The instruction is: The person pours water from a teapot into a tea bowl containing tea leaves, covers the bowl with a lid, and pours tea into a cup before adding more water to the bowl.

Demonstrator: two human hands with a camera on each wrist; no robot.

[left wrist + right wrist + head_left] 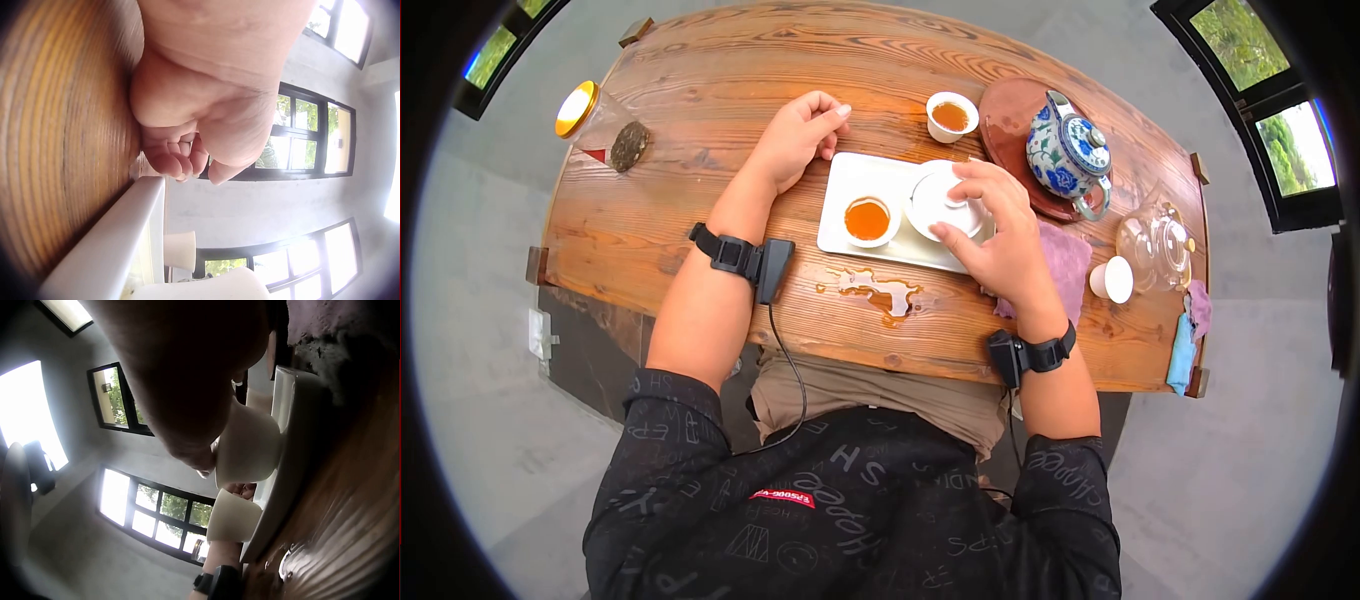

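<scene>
On the white tray (pixel 832 222) stand a white cup of orange-brown tea (pixel 867 218) and, to its right, a white lidded bowl (pixel 930 222). My right hand (pixel 1005 230) grips the bowl from above, thumb and fingers spread across its lid and rim. In the right wrist view the bowl (pixel 250 447) sits upright on the tray (pixel 290 434), near the smaller cup (pixel 234 515). My left hand (pixel 798 140) rests on the table by the tray's upper left corner, fingers loosely curled and empty. The left wrist view shows this hand (pixel 200 106) beside the tray's edge (pixel 115 240).
Spilled tea (pixel 890 292) lies below the tray. Another filled cup (pixel 950 117) stands behind it. To the right are a blue-and-white teapot (pixel 1060 150) on a round board, a purple cloth (pixel 1065 262), a small white cup (pixel 1112 279) and a glass pot (pixel 1150 245). A jar (pixel 605 125) lies far left.
</scene>
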